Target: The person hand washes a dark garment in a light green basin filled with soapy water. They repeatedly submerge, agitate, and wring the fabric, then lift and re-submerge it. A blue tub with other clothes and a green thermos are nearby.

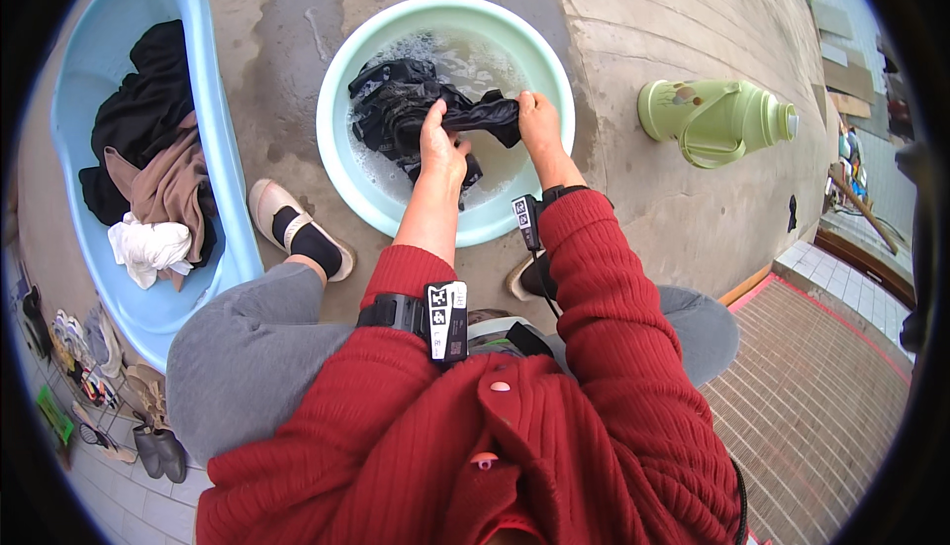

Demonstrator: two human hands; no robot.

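Observation:
A wet black garment [393,111] lies bunched in a round pale green basin [332,174] of cloudy, sudsy water [475,59]. My left hand [443,142] grips the cloth near the basin's middle, thumb on top. At the right side of the basin, my right hand [538,120] is closed on one end of the same garment. A stretch of the fabric runs between both hands above the water. The rest of the garment spreads to the left, partly under water. Fingers beneath the cloth are hidden.
To the left stands a light blue plastic tub [67,111] holding black, brown and white clothes [152,244]. A green thermos flask [679,111] is on the concrete floor at right. A woven mat [809,396] lies at lower right; shoes [158,452] sit at lower left.

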